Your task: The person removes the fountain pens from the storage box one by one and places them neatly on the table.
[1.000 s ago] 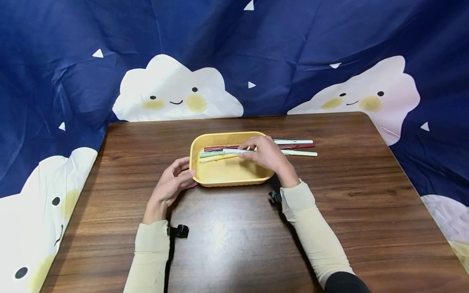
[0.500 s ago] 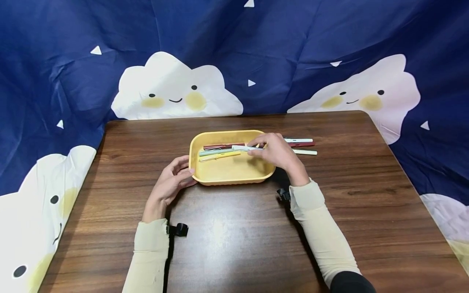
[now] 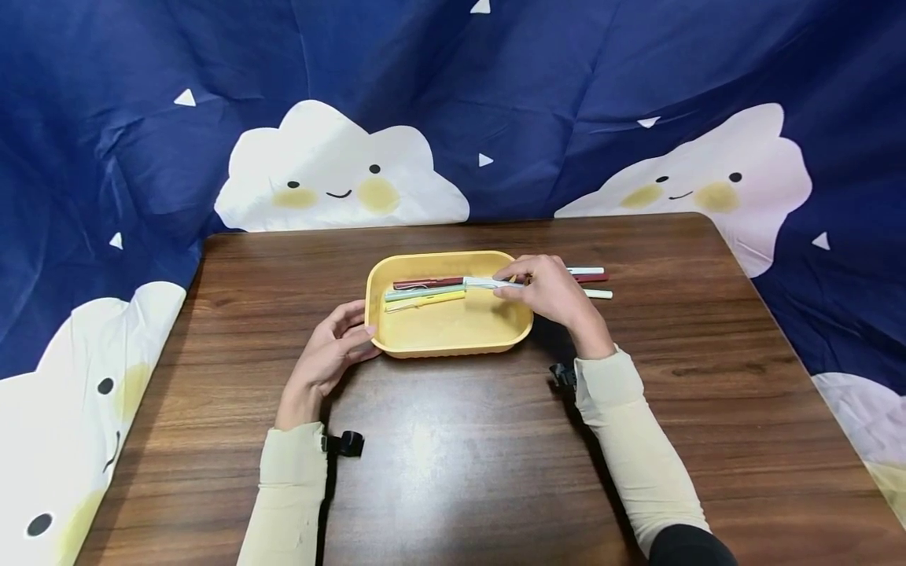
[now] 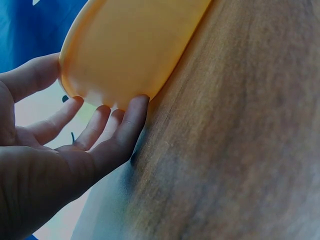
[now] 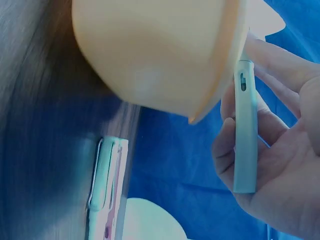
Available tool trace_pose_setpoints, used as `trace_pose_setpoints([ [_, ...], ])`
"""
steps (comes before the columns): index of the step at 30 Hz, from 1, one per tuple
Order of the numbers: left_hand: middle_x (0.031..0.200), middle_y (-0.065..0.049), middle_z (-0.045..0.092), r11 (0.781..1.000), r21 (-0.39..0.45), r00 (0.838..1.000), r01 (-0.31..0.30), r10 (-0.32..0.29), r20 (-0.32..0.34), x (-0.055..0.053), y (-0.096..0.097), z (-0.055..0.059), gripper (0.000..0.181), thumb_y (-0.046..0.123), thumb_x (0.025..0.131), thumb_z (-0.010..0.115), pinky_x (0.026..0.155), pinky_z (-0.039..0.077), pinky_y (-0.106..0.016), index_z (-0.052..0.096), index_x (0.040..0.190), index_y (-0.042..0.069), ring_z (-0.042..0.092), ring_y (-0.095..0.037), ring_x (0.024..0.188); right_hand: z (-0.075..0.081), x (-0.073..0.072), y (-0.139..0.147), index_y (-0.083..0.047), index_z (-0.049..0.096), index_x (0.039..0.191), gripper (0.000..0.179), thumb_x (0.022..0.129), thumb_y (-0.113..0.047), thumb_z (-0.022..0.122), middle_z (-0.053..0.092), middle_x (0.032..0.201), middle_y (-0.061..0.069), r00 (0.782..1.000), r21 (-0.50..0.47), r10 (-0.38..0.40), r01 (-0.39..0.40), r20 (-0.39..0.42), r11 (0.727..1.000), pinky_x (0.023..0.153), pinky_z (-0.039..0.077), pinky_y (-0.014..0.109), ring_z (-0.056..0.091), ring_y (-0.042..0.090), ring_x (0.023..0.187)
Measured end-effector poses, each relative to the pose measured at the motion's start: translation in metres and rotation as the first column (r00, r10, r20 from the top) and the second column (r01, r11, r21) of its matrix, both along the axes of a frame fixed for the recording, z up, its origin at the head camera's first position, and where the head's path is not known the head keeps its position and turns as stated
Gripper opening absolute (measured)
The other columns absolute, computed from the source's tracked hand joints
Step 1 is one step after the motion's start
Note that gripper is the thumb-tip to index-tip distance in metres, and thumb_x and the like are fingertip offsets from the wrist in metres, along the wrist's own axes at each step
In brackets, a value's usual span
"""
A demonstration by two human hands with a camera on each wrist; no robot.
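A yellow plastic tray (image 3: 453, 338) stands on the table with several pens inside: a dark red pen (image 3: 428, 283), a light green pen (image 3: 423, 293) and a yellow pen (image 3: 426, 301). My left hand (image 3: 327, 354) holds the tray's left end, thumb at the rim and fingertips against the outer wall (image 4: 107, 75). Above the tray's right half, my right hand (image 3: 552, 291) pinches a pale pen (image 3: 484, 282). That pen's barrel (image 5: 245, 135) runs past the fingers toward the palm in the right wrist view. Its other end is partly hidden there by the tray.
Right of the tray, partly behind my right hand, lie a white pen (image 3: 587, 270), another dark red pen (image 3: 591, 277) and a pale green pen (image 3: 599, 294). A blue cloth (image 3: 524, 94) with clouds hangs behind the wooden table (image 3: 708, 354).
My right hand has moved right with the pale pen, whose left end has moved from over the green and yellow pens to just right of them. The left hand stays on the tray.
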State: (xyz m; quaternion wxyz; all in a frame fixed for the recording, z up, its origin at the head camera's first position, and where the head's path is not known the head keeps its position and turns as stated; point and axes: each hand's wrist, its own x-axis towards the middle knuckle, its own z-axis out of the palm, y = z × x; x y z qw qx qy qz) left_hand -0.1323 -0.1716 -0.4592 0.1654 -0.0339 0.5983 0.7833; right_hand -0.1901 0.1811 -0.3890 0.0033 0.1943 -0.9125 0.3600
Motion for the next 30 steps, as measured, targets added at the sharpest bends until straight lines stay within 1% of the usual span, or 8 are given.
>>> trace_pose_setpoints([
  [3,0.141,-0.024,0.041,1.0,0.003,1.0,-0.002,0.002,0.001,0.0,0.0,0.0,0.058,-0.005,0.098,0.058,0.084,0.059,-0.037,0.034,0.151,-0.002,0.061,-0.021,0.107,-0.001,0.0,0.006,-0.009,0.081,0.099,0.016,0.085,-0.016,0.084,0.071,0.088,0.004,1.0,0.001,-0.017,0.017,0.003,1.0,0.067,0.045,0.032,0.057,0.019,0.077],
  [9,0.142,-0.024,0.041,1.0,0.003,1.0,-0.001,0.001,-0.002,0.0,0.001,0.0,0.059,-0.005,0.098,0.058,0.084,0.059,-0.037,0.033,0.151,-0.003,0.061,-0.021,0.108,-0.002,0.0,0.02,-0.008,0.081,0.1,0.016,0.086,-0.015,0.083,0.073,0.095,0.006,1.0,0.007,-0.031,0.031,-0.003,0.999,0.072,0.047,0.032,0.06,0.02,0.081],
  [12,0.141,-0.024,0.042,1.0,0.004,1.0,-0.003,0.003,-0.004,0.0,0.0,0.0,0.059,-0.005,0.098,0.058,0.084,0.059,-0.037,0.033,0.152,-0.003,0.061,-0.021,0.108,-0.002,0.001,0.025,-0.009,0.081,0.1,0.015,0.087,-0.015,0.082,0.073,0.095,0.005,0.999,0.012,-0.039,0.039,-0.012,0.999,0.072,0.048,0.032,0.06,0.019,0.081],
  [16,0.139,-0.023,0.043,1.0,0.007,1.0,-0.009,0.009,-0.002,0.001,0.0,0.001,0.059,-0.005,0.098,0.058,0.084,0.059,-0.037,0.033,0.151,-0.003,0.061,-0.021,0.107,-0.002,0.001,0.033,-0.009,0.081,0.1,0.016,0.086,-0.014,0.083,0.074,0.094,0.005,0.998,0.021,-0.044,0.045,-0.044,0.999,0.073,0.051,0.033,0.062,0.019,0.081],
  [20,0.137,-0.022,0.044,1.0,0.012,1.0,-0.01,0.01,0.002,0.001,0.0,0.0,0.059,-0.006,0.097,0.058,0.084,0.059,-0.037,0.034,0.151,-0.003,0.061,-0.021,0.107,-0.004,0.002,0.04,-0.008,0.081,0.098,0.015,0.084,-0.014,0.085,0.074,0.092,0.006,0.995,0.03,-0.062,0.065,-0.076,0.997,0.071,0.05,0.03,0.062,0.019,0.079],
  [23,0.137,-0.023,0.043,1.0,0.01,1.0,-0.008,0.008,-0.001,0.0,0.0,-0.001,0.059,-0.006,0.098,0.058,0.084,0.059,-0.037,0.033,0.151,-0.003,0.061,-0.021,0.107,-0.005,0.002,0.044,-0.007,0.081,0.098,0.015,0.085,-0.014,0.084,0.073,0.092,0.006,0.995,0.033,-0.08,0.083,-0.067,0.996,0.071,0.048,0.029,0.061,0.019,0.079],
  [27,0.138,-0.024,0.043,1.0,0.003,1.0,-0.007,0.007,-0.005,0.0,-0.001,-0.001,0.059,-0.006,0.098,0.058,0.084,0.059,-0.037,0.033,0.151,-0.004,0.061,-0.021,0.107,-0.008,0.003,0.048,-0.006,0.08,0.099,0.015,0.087,-0.014,0.082,0.073,0.093,0.009,0.996,0.042,-0.081,0.083,-0.042,0.996,0.073,0.048,0.032,0.061,0.021,0.081],
  [30,0.137,-0.023,0.043,1.0,0.006,1.0,-0.009,0.009,-0.001,-0.001,-0.001,-0.001,0.059,-0.006,0.098,0.058,0.084,0.059,-0.037,0.033,0.15,-0.003,0.061,-0.021,0.107,-0.01,0.003,0.051,-0.006,0.08,0.098,0.013,0.087,-0.012,0.082,0.073,0.093,0.01,0.996,0.051,-0.078,0.08,-0.038,0.995,0.073,0.049,0.036,0.062,0.022,0.08],
])
